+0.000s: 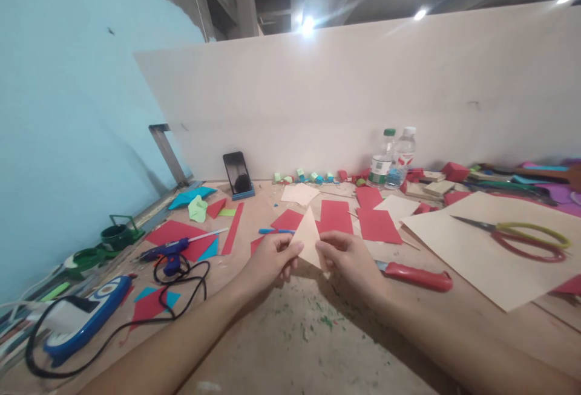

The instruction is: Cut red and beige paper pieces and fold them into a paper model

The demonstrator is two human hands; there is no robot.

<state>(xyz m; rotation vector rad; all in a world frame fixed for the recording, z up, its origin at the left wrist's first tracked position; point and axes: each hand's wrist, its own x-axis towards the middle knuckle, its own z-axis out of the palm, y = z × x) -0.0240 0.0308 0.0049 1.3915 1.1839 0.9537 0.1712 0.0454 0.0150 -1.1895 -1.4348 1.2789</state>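
Between my two hands is a cream piece of paper (308, 235), pointed at the top and held up off the table. My left hand (275, 256) pinches its left edge between thumb and fingers. On the opposite edge, my right hand (347, 256) grips it the same way. Just behind the paper lie red paper rectangles (336, 218) and a blue pen (275, 231), partly covered by my left hand. A red-handled knife (417, 276) rests beside my right wrist, its blade tip hidden by the hand.
Scissors (529, 238) lie on a large cream sheet (481, 280) at right. At left are a blue glue gun (170, 253) with a looping black cord and a power strip (91, 316). A phone (237, 174) and two bottles (381, 162) stand by the white partition (318, 98).
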